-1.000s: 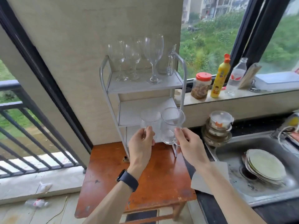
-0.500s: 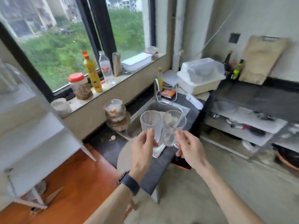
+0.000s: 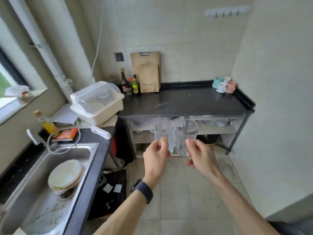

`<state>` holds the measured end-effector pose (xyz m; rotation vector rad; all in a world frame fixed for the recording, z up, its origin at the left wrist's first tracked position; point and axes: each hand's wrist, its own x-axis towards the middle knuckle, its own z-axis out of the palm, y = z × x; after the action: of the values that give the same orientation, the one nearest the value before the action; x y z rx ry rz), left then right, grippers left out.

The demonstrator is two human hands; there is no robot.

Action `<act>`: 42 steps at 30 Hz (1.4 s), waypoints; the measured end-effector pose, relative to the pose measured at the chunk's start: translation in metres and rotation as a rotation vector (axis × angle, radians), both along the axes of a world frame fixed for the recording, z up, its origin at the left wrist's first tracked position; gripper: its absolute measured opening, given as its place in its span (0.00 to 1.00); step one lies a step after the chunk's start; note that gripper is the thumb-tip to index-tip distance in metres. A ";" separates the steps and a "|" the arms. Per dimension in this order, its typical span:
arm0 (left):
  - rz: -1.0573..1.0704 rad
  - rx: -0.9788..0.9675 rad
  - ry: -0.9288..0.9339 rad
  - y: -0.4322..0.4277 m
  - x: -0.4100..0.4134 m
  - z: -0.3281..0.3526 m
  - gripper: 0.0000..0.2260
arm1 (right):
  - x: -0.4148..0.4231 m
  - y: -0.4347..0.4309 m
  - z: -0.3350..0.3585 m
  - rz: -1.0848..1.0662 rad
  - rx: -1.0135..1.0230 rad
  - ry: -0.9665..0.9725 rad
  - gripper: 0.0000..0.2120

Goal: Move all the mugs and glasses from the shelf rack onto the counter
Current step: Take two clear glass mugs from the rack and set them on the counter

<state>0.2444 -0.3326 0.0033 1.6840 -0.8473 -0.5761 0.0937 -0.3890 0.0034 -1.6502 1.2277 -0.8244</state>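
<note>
In two hands, two glass mugs.

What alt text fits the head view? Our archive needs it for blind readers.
A person's left hand and right hand each hold a clear glass mug, a ribbed one and a smooth one, in mid-air facing a black counter where small mugs stand at the far right corner. A sink with stacked plates lies left.
</note>
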 end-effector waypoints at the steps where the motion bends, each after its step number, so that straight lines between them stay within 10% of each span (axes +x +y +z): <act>1: -0.026 0.012 0.005 -0.024 -0.014 0.002 0.20 | -0.015 -0.019 0.003 -0.023 -0.004 0.005 0.23; 42: -0.412 0.361 0.162 -0.826 -0.206 -0.128 0.17 | -0.220 -0.774 -0.139 -0.305 0.361 0.121 0.21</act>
<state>0.0380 -1.1582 -0.1251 1.7588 -1.0224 -1.1906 -0.1265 -1.1630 -0.1359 -1.2526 1.6346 -0.6412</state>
